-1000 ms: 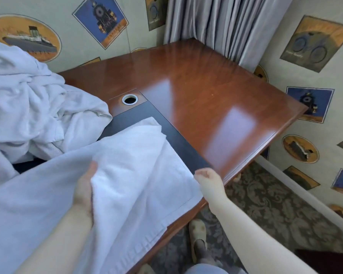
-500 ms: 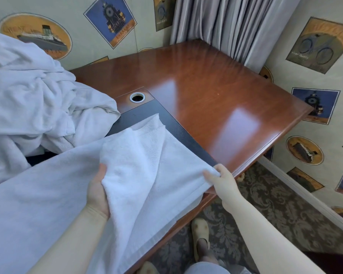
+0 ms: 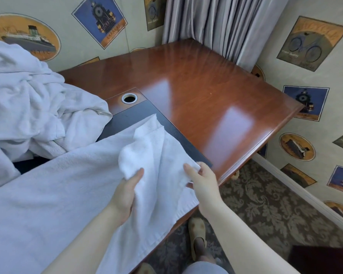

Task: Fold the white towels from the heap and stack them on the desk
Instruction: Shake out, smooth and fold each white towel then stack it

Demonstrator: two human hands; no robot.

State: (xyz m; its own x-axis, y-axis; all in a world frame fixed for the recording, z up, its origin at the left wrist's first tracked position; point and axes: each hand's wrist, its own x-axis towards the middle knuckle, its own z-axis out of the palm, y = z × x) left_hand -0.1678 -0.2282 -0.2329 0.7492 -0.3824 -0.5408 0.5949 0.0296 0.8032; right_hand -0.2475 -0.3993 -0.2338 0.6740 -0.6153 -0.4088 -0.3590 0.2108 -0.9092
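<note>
A white towel (image 3: 71, 194) lies spread over the near left part of the surface (image 3: 206, 91), its near edge draping past the front edge. The heap (image 3: 28, 99) of unfolded white towels sits against the wall at the far left corner, just beside the spread one. No folded stack shows anywhere on the bare right half.

The step in hand looks like the first fold: bringing the towel's right end back over its body. To do it well, both lifted points should travel together toward the left so the end lands square, hem meeting hem; one running ahead would probably twist the fold. A light pull outward before laying it down would likely take out the ridges now standing between the hands. The overhanging part is best drawn up onto the surface first, or its weight may drag the fold askew.

The left hand (image 3: 127, 190) reaches in from below, forearm over the cloth, thumb up and fingers under a raised bunch, gripping it. The right hand (image 3: 201, 178) comes in past the front edge, wrist bent a little, pinching the towel's right corner between thumb and fingers, just beside the dark inlay (image 3: 147, 117) in the surface.
</note>
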